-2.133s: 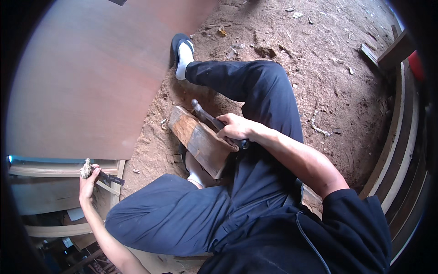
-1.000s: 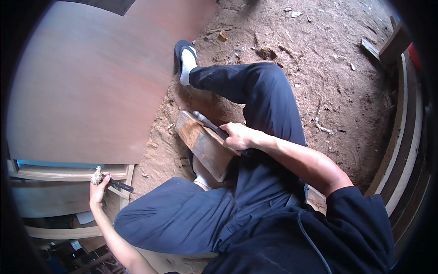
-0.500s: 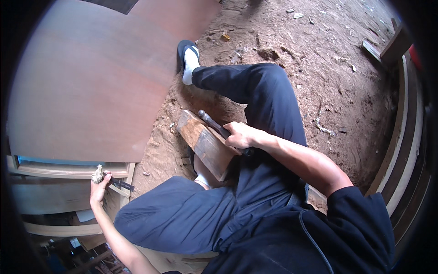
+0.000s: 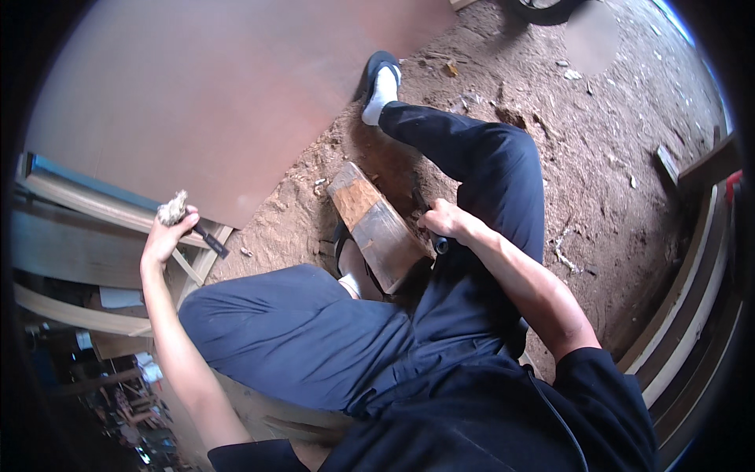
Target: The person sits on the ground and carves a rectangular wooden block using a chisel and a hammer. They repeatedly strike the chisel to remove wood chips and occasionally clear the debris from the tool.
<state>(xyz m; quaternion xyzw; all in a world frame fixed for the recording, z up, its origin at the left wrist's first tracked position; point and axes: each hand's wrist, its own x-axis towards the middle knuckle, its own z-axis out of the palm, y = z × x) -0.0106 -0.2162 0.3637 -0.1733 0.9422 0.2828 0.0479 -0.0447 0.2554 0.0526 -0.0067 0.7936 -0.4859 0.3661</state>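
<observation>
My left hand (image 4: 163, 238) is closed around a chisel (image 4: 211, 241) at the left, beside a wooden frame. The chisel's dark flat blade points down to the right, and a pale, frayed mass sits at its upper end. Between my legs, my right hand (image 4: 445, 219) grips a hammer (image 4: 441, 245). Its dark butt end shows below the fist, while its far end is dim and hard to make out. Just left of that fist lies a thick wooden block (image 4: 381, 236), partly pale and rough, partly grey-brown, tilted across my lower leg.
A large reddish-brown panel (image 4: 181, 110) covers the upper left, above wooden frame pieces (image 4: 94, 203). Sandy ground (image 4: 598, 149) with scraps lies to the right. Stacked boards (image 4: 684, 291) line the right edge. Part of a wheel (image 4: 545, 9) shows at the top. Clutter (image 4: 134, 409) fills the lower left.
The view has shifted, moving the legs and block in the picture. My right hand has turned the hammer, so its round head no longer shows over the block. My left hand still holds the chisel.
</observation>
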